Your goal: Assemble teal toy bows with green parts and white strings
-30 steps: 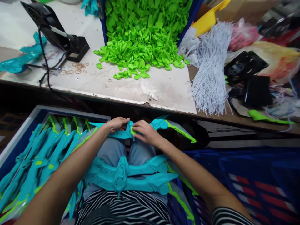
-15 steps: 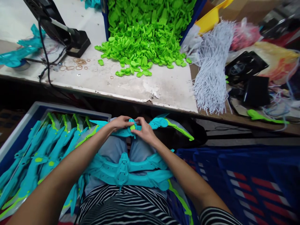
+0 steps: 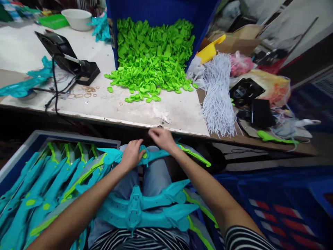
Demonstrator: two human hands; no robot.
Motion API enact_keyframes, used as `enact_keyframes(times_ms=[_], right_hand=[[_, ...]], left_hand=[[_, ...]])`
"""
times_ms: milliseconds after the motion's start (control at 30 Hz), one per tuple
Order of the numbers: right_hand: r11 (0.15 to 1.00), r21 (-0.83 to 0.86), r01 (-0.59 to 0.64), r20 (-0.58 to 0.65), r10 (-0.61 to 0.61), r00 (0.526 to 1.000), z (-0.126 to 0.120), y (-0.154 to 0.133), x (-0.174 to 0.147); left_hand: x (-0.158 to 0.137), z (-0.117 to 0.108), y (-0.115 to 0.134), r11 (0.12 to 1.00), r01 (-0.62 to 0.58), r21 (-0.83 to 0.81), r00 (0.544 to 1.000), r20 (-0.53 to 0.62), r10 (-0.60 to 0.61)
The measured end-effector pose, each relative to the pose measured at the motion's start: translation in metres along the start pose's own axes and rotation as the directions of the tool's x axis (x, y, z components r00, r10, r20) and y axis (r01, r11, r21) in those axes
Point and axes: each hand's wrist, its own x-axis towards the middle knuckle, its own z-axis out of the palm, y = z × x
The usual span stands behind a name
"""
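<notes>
My left hand (image 3: 132, 154) grips a turquoise bow-shaped plastic part (image 3: 156, 154) above my knees. A round hub with a lime-green insert (image 3: 144, 154) shows beside my left thumb. My right hand (image 3: 163, 139) hovers over the part's right arm, close to the table edge. Its fingers are curled together, and whether anything small is between them is hidden. Across my lap lie more turquoise bow-shaped parts (image 3: 148, 219) with lime-green ends. On the table beyond is a heap of small bright green plastic pieces (image 3: 153, 74), spilling from a blue bin (image 3: 156, 10).
At left, a blue crate with a pale rim (image 3: 78, 136) holds several turquoise parts. A black fan on a stand (image 3: 62, 52) and rubber bands (image 3: 88, 91) sit on the table. White strings (image 3: 218, 97) hang near its right edge. Blue baskets (image 3: 249, 184) stand at right.
My right hand has come off the hub and lifted away toward the table edge. My left hand keeps hold of the bow-shaped part. The view has tilted upward.
</notes>
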Motion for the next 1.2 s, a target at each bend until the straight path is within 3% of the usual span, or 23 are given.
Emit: enact_keyframes(times_ms=[67,133,267,433,533,633,700,767,800,900,967,1067,1133,1200], right_hand=[[0.991,-0.117,-0.059,-0.247,0.029,0.969,-0.023,0.011,0.042],[0.971,-0.198,-0.132,-0.368,0.051,0.928,-0.039,0.024,0.086],[0.932,-0.228,-0.282,-0.417,0.168,0.893,-0.043,0.035,0.145],[0.908,-0.191,-0.372,-0.414,0.269,0.870,-0.050,0.021,0.140],[0.913,-0.214,-0.348,-0.344,0.263,0.901,-0.081,0.015,0.112],[0.911,-0.237,-0.338,-0.054,0.335,0.941,-0.116,0.015,0.085],[0.891,-0.271,-0.363,0.175,0.417,0.892,-0.131,0.018,0.073],[0.858,-0.384,-0.341,0.200,0.438,0.877,-0.135,0.023,0.067],[0.836,-0.466,-0.290,0.134,0.391,0.911,-0.133,0.027,0.065],[0.734,-0.674,-0.088,-0.039,0.084,0.996,-0.116,0.046,0.057],[0.714,-0.696,0.079,0.020,-0.091,0.996,-0.106,0.066,0.047],[0.715,-0.644,0.273,0.080,-0.291,0.953,-0.098,0.099,0.027],[0.746,-0.612,0.261,-0.013,-0.340,0.940,-0.096,0.114,0.018],[0.821,-0.560,0.108,-0.183,-0.250,0.951,-0.093,0.116,0.014]], left_hand=[[-0.016,0.011,0.008,0.976,-0.118,0.182,0.992,-0.021,0.124],[-0.026,0.022,0.013,0.935,-0.178,0.307,0.984,0.075,0.162],[-0.024,0.026,0.016,0.875,-0.160,0.457,0.978,0.192,0.078],[-0.006,-0.005,0.019,0.919,-0.159,0.361,0.950,0.310,0.043],[0.005,-0.028,0.020,0.964,-0.152,0.216,0.924,0.378,0.061],[0.021,-0.042,0.019,0.997,-0.071,0.039,0.837,0.545,0.038],[0.032,-0.042,0.016,0.996,0.022,-0.082,0.763,0.645,0.036],[0.039,-0.037,0.012,0.981,0.082,-0.178,0.721,0.690,0.065],[0.041,-0.034,0.010,0.973,0.093,-0.209,0.713,0.696,0.081],[0.041,-0.023,0.004,0.966,0.104,-0.235,0.719,0.690,0.090],[0.039,-0.018,0.000,0.968,0.122,-0.220,0.721,0.690,0.066],[0.037,-0.015,-0.004,0.964,0.154,-0.216,0.713,0.700,0.043],[0.037,-0.014,-0.004,0.964,0.154,-0.216,0.714,0.699,0.042],[0.038,-0.014,-0.003,0.968,0.139,-0.210,0.714,0.698,0.049]])
